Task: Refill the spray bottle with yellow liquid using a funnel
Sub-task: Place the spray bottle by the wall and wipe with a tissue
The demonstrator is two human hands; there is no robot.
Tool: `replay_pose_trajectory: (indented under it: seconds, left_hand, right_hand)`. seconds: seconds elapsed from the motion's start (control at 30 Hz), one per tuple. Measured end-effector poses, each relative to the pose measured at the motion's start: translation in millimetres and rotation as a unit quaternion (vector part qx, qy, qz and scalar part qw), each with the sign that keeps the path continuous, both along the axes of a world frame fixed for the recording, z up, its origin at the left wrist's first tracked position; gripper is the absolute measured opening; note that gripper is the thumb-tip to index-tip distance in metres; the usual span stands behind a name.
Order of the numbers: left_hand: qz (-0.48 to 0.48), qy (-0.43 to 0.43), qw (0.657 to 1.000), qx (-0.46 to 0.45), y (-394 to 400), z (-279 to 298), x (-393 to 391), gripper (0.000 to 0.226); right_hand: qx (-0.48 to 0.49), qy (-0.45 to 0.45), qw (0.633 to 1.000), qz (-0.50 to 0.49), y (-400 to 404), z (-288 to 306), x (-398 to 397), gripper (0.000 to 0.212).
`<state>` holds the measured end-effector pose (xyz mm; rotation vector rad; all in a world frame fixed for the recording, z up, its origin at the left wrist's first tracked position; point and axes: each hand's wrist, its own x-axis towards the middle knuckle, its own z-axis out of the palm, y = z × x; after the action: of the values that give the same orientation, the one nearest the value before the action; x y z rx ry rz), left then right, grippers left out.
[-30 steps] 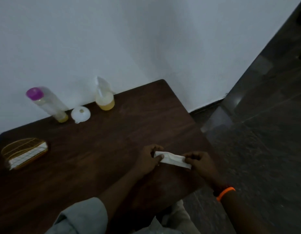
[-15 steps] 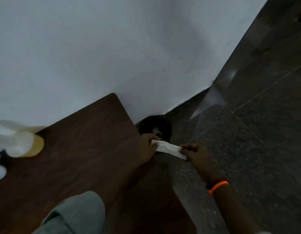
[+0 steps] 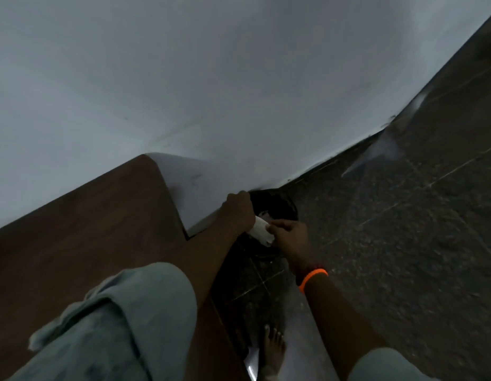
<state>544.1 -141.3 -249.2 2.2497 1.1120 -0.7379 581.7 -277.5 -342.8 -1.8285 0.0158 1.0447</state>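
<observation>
Both hands hold a folded white tissue past the right edge of the table, above a dark bin on the floor.

Nearest, a bare foot point(image 3: 273, 346) stands on the dark speckled tile floor point(image 3: 404, 243), right of the dark brown wooden table point(image 3: 87, 229). Farther on, the left hand point(image 3: 239, 213) grips one end of the folded white tissue point(image 3: 262, 234), and the right hand point(image 3: 291, 237), with an orange wristband point(image 3: 311, 279), pinches the other end. Just beyond them sits a dark round bin point(image 3: 274, 204) by the white wall point(image 3: 211, 92). Spray bottle and funnel are out of view.
</observation>
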Motion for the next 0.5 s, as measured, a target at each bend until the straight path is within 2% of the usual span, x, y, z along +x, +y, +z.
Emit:
replay_pose_trajectory:
  seconds: [0.1,0.17,0.23,0.3,0.37,0.5]
  left_hand:
    - [-0.032,0.047,0.998,-0.007,6.9,-25.0,13.5,0.042]
    - [-0.051,0.048,0.998,-0.001,12.0,-35.1,17.4,0.042]
    - [-0.074,0.040,0.996,0.001,14.1,-43.5,17.9,0.037]
    - [-0.103,0.030,0.994,0.005,12.6,-47.6,16.1,0.032]
    - [-0.119,0.019,0.993,0.016,7.9,-44.1,14.8,0.032]
    - [-0.135,0.000,0.991,0.010,-8.3,-9.9,9.9,0.032]
  right_hand:
    - [-0.044,0.017,0.998,0.051,9.0,-57.2,-3.1,0.026]
    - [-0.078,0.012,0.994,0.081,5.8,-106.5,-6.7,0.046]
    - [-0.099,0.007,0.989,0.106,-6.9,-191.9,-12.6,0.066]
    - [-0.116,0.006,0.986,0.119,-17.5,-245.3,-18.2,0.069]
    - [-0.117,-0.006,0.985,0.129,-23.0,-238.5,-20.2,0.063]
    - [-0.120,-0.029,0.983,0.133,-19.4,-115.7,-17.7,0.057]
